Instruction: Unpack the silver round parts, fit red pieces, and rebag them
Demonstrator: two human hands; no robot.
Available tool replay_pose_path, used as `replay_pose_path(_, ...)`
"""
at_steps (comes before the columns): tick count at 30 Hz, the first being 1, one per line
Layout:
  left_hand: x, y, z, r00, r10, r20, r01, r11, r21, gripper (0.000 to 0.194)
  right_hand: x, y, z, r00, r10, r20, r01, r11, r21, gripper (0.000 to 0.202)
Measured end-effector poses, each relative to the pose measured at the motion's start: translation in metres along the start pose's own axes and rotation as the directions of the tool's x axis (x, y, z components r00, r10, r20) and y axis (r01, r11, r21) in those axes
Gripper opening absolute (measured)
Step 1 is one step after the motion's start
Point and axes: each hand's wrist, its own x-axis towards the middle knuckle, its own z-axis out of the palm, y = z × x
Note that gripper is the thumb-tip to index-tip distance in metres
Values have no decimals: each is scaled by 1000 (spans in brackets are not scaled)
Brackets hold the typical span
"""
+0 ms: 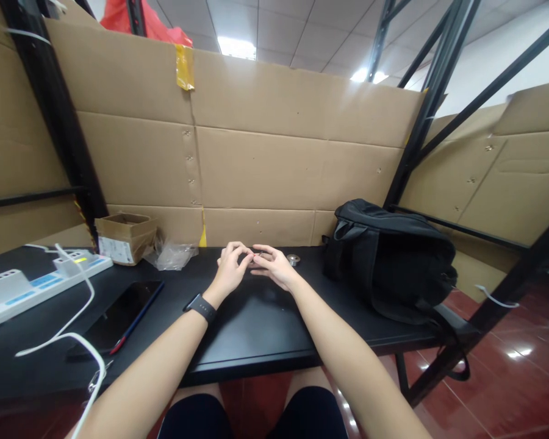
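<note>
Over the black table [260, 323], my left hand [232, 261] and my right hand [274, 268] meet with their fingertips almost touching. Thumb and forefinger of each are pinched together, and whatever lies between them is too small to make out. The other fingers of my right hand are partly extended. Just beyond my right hand rests a small round, shiny, silvery thing [293, 260], partly covered by that hand. A dark watch [201, 308] is strapped on my left wrist.
An opened cardboard box [125, 236] and clear plastic packaging [174, 255] stand at the back left. Nearer are a white power strip [50, 286], a white cable [80, 305] and a dark phone [123, 317]. A black backpack [388, 262] sits right. Cardboard panels [260, 171] wall the back.
</note>
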Motion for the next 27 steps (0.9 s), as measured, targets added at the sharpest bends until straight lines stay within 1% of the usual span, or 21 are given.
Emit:
replay_pose_path(2,1,1,-1,1000,6,-1,-6,1000,14,20,2,2,4,999,-30,-33,29,999,-23,59)
replay_pose_path(4,2,-1,-4,1000,3,-27,-3,1000,26,21,6,4,4,995,-83,-61,78,993,-86,56)
replay_pose_path(6,5,-6,-8,998,-10,-67,13,999,44,22,11,4,-2,983,-157,-91,135,967,-214,52)
replay_pose_path(7,7,-11,-12,997,-17,-80,22,997,68,22,13,3,-9,973,-199,-114,155,937,-313,50)
replay_pose_path(8,8,-16,-15,997,-20,-80,28,994,104,22,14,1,-18,958,-248,-143,166,888,-428,49)
replay_pose_path(9,10,-22,-19,998,-21,-62,30,988,151,22,14,-2,-30,934,-307,-182,154,806,-571,48)
replay_pose_path(10,11,-28,-23,999,-23,-30,28,979,201,21,14,-5,-43,902,-371,-220,115,699,-705,45)
replay_pose_path(11,11,-35,-26,1000,-28,10,24,969,246,20,13,-7,-58,866,-430,-254,64,599,-798,42)
replay_pose_path(12,11,-41,-28,998,-39,49,23,959,283,19,11,-9,-72,832,-475,-287,2,520,-854,39)
replay_pose_path(13,11,-47,-30,996,-54,78,27,951,308,18,9,-10,-86,824,-476,-305,-62,460,-886,39)
replay_pose_path(14,11,-51,-30,993,-69,97,34,945,327,17,6,-10,-98,822,-464,-331,-118,429,-895,41)
replay_pose_path(15,10,-55,-30,991,-81,107,40,940,340,17,4,-9,-107,823,-444,-354,-157,421,-893,42)
replay_pose_path(17,9,-58,-28,988,-96,121,47,933,357,17,0,-5,-118,829,-412,-377,-215,388,-896,38)
replay_pose_path(20,8,-56,-25,985,-113,129,56,925,377,20,-1,3,-122,833,-364,-416,-314,309,-898,30)
replay_pose_path(22,7,-52,-23,983,-115,141,52,921,386,23,1,8,-122,844,-304,-443,-373,263,-890,29)
replay_pose_path(24,5,-50,-22,977,-102,185,23,922,387,32,2,10,-124,862,-246,-443,-387,246,-889,32)
replay_pose_path(26,4,-49,-19,966,-84,244,-17,923,385,46,2,11,-127,879,-215,-426,-373,248,-894,35)
replay_pose_path(27,3,-49,-17,961,-78,264,-32,922,387,49,2,11,-128,884,-207,-418,-366,247,-897,36)
